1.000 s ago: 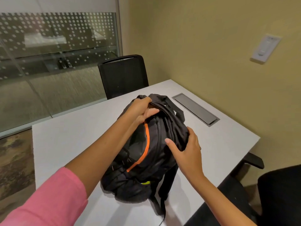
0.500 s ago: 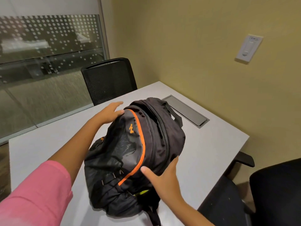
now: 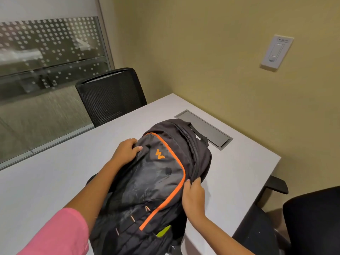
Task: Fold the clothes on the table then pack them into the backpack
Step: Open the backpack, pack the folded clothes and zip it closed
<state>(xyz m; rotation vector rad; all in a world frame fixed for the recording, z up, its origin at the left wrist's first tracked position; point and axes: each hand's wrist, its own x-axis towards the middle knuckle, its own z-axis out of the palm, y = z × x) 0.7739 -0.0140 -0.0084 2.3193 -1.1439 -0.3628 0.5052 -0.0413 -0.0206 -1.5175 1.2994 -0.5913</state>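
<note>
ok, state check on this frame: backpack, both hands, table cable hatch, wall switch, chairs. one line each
backpack: lying on the table, front up, orange-trimmed pocket closed; no clothes in view
left hand: grips the backpack's upper left edge
right hand: grips the right side by the zipper seam
cable hatch: lid closed, flush
wall switch: position unreadable
far chair: unoccupied, at the table's far side
near chair: unoccupied, right of the table

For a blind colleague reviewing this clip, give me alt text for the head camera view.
Two hands grip a black backpack with orange trim on a white table: the left hand near its top, the right hand on its side. Black chairs stand around.
</note>
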